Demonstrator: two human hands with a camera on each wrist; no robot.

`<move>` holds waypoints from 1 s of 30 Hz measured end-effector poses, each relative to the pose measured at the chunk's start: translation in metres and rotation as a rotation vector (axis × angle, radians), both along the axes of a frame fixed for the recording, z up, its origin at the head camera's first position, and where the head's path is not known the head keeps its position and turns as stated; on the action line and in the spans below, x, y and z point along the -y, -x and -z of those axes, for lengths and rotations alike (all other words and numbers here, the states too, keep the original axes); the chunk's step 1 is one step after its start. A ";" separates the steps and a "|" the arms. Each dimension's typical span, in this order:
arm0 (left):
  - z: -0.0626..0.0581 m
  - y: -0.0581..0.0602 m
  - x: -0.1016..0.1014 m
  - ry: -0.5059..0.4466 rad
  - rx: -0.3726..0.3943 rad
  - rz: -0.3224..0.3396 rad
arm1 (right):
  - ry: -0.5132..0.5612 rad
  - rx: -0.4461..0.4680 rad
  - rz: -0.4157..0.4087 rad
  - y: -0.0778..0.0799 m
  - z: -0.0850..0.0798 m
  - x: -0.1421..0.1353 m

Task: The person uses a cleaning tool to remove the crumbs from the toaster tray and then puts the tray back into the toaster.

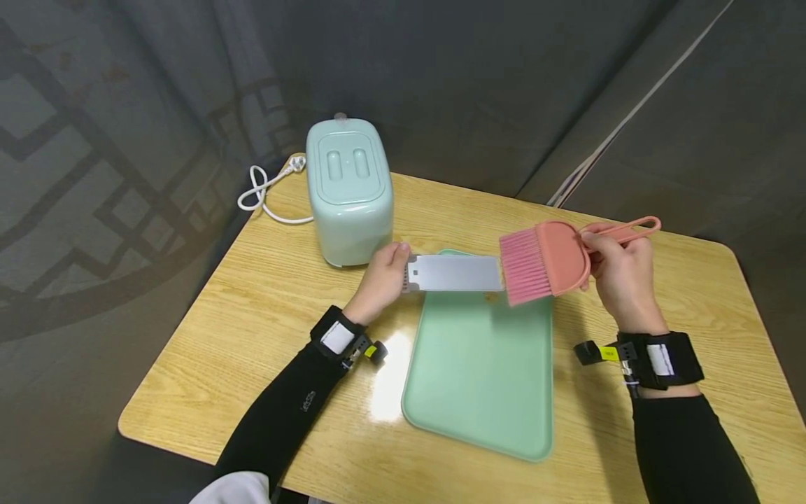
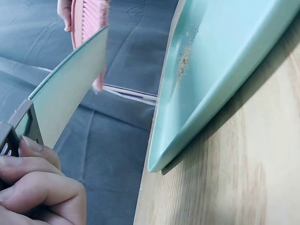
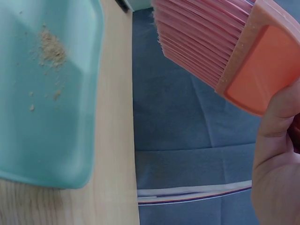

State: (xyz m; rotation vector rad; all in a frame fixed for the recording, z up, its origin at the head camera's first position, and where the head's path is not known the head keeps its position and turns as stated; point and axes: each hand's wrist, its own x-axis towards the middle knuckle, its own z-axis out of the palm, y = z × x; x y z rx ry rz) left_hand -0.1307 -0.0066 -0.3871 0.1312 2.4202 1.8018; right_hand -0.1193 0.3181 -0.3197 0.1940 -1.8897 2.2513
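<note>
My left hand (image 1: 380,282) grips the grey end of a flat metal crumb tray (image 1: 458,273), held level above the far part of a mint-green serving tray (image 1: 481,381). A pink brush (image 1: 562,257) is pinched in my right hand (image 1: 630,283) near the base of its looped handle. Its bristles (image 3: 201,35) point left and meet the free end of the crumb tray in the left wrist view, though whether they touch is hard to tell. Below, a small heap of tan crumbs (image 3: 51,49) lies in the serving tray with several loose bits around it.
A mint-green toaster (image 1: 350,189) with a lid on top stands at the back left, just behind my left hand. Its white cord (image 1: 267,189) and plug lie beside it. Dark grey curtain (image 1: 453,91) hangs behind the wooden table (image 1: 252,329).
</note>
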 end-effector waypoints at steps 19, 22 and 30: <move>0.000 0.001 -0.002 0.008 -0.062 0.005 | -0.236 -0.047 -0.112 0.009 -0.025 0.082; 0.000 0.000 -0.003 -0.018 -0.050 0.017 | -0.335 -0.039 -0.086 0.010 -0.022 0.093; 0.000 -0.001 -0.005 -0.036 -0.049 0.031 | -0.395 -0.024 -0.079 0.009 -0.012 0.107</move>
